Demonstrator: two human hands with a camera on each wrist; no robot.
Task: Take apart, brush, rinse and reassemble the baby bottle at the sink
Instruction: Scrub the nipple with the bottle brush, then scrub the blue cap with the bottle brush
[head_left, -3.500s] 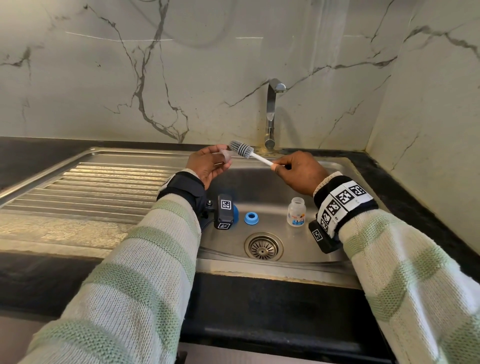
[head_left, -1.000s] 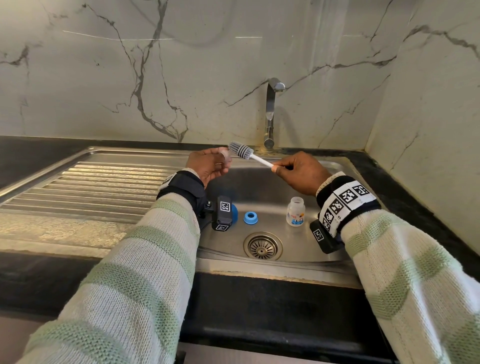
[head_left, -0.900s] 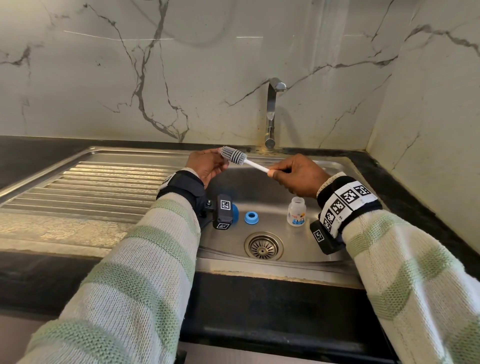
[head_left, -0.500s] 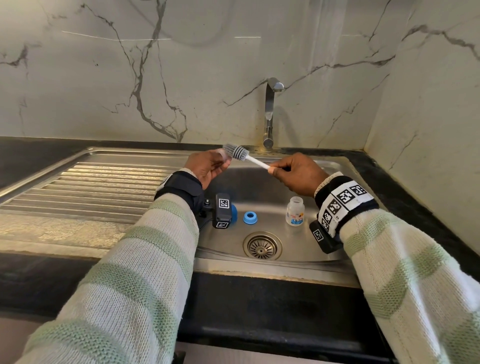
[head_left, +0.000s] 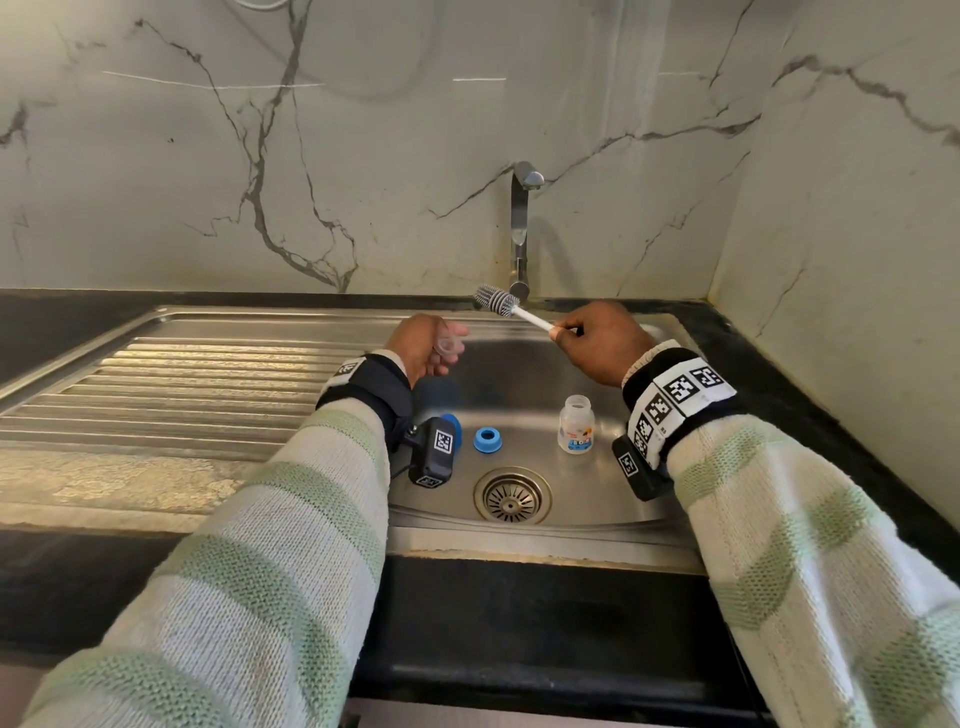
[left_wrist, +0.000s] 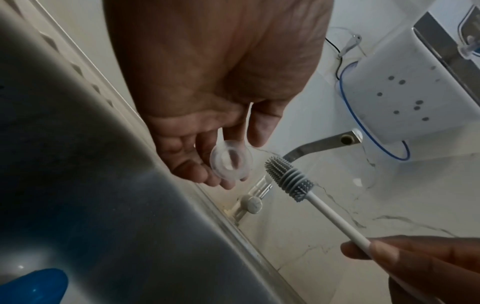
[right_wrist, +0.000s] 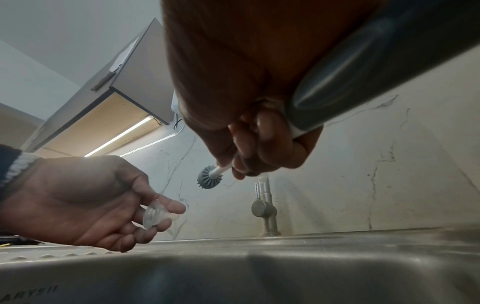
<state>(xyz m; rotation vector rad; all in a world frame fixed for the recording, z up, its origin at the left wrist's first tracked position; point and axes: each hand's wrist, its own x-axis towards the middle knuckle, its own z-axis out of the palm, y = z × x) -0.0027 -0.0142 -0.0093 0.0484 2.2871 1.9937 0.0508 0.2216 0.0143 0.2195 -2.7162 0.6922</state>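
At a steel sink (head_left: 597, 499), a baby bottle is lying in pieces: the open bottle body (head_left: 575, 425) is standing near the drain, its blue collar ring (head_left: 488, 439) lying beside it. The right hand (head_left: 602, 340) is gripping a silicone brush (head_left: 497, 300) just apart from the clear teat (left_wrist: 231, 160), which the left hand (head_left: 423, 347) is pinching. Dismantling looks finished; rinsing and reassembly seemingly are remaining.
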